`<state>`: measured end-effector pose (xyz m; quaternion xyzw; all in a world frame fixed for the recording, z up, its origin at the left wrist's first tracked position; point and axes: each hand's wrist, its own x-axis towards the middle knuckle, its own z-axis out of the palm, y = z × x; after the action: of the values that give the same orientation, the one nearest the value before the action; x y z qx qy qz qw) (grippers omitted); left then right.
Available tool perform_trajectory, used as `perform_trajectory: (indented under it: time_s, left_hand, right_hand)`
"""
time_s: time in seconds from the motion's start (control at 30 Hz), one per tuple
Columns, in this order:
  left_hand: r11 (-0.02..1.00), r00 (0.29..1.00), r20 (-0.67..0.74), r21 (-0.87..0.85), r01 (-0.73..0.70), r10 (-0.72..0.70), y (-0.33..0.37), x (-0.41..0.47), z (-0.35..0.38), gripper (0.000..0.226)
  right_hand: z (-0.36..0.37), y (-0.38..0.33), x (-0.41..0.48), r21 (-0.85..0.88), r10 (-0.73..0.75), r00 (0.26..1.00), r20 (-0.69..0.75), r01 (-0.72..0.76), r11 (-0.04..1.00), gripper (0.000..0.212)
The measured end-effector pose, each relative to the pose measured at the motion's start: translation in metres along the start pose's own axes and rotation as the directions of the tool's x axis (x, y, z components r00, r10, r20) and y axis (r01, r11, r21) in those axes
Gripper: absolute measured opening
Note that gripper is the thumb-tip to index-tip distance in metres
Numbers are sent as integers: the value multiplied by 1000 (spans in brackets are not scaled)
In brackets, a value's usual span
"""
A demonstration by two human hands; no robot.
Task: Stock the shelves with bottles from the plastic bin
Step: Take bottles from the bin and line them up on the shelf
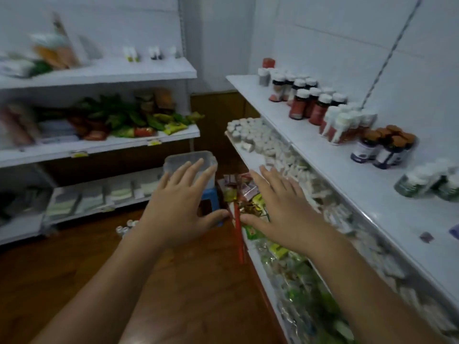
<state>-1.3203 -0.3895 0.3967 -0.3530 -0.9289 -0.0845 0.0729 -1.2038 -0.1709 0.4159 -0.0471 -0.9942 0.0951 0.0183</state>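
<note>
A clear plastic bin [178,158] stands on a blue stool [208,194] ahead of me, between two shelf units. My left hand [178,207] is stretched out toward it, fingers straight and spread, holding nothing. Beside it my right hand [270,204] reaches forward the same way, also empty. Brown and red bottles [305,103] with white caps stand in rows on the top right shelf [335,170]. Two dark bottles with copper caps [383,147] stand farther along it. The bin's contents are blurred.
The lower right shelf [250,157] holds many small white bottles, with snack packets [246,194] below. The left shelves [99,145] carry green packets and flat white packs. A few small bottles [125,228] stand on the wooden floor.
</note>
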Motion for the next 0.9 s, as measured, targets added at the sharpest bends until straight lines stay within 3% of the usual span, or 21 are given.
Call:
perform_trajectory:
  time_s: [0.2,0.47,0.73,0.9]
  left_hand:
    - [975,974,40,10,221,-222,-162,-29,-1,105]
    - [852,850,65,9,523,-523,-319,-73,22,105]
    - [763,755,115,77,641,-646,-428,-45,84,110]
    - [702,687,162,61,710,-708,-493,4,132,110]
  right_hand:
    - [58,-105,122,42,-169,981,92,166,985,95]
    - [129,-218,248,154,-378,895,236,349,924,91]
    - [221,-288,393,155,-540,778,322,519,840,94]
    - [270,-306,490,193,-555,742,376,523,830,93]
